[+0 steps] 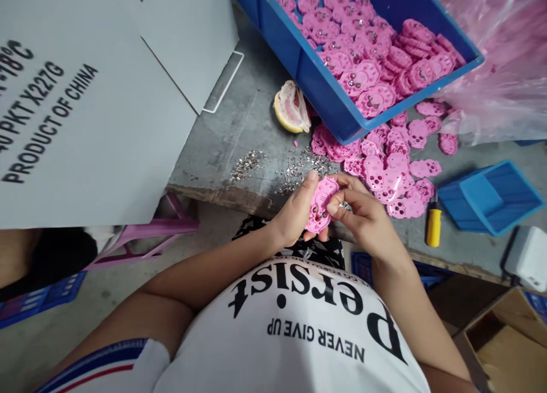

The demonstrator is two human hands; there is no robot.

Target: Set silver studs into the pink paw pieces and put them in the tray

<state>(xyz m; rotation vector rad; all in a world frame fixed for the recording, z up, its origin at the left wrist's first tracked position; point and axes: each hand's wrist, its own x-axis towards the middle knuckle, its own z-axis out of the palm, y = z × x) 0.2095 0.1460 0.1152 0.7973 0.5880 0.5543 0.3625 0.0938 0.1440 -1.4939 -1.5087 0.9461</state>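
A big white cardboard sheet (98, 97) printed with black lettering fills the upper left of the frame, overhanging the grey worktable (239, 136) that runs across the middle. At the top centre and right a blue plastic crate (316, 80) sits tilted on the table, packed with pink paw-shaped plastic parts (363, 57). Clear pinkish plastic bagging (504, 68) lies bunched in the upper right corner. Below the crate's near corner, right of centre, a loose heap of the same pink parts (393, 165) spreads over the table. A smaller blue tray (491, 196) rests at the right edge, with a yellow-handled screwdriver (433, 225) just to its left. A peeled citrus segment (293, 107) lies against the crate's left wall, and small silver screws (273, 168) are scattered on the table below it.

At the centre of the frame, just over the table's near edge, the left hand (294, 213) and right hand (363, 213) meet around one pink part (320, 205). The left thumb and fingers are curled narrow, gripping the part's left edge and back. The right fingertips pinch its right edge, thumb pressed on its face, and some silver screws seem to sit in the right palm. The part stands nearly upright between both sets of fingers, touching them on both sides.
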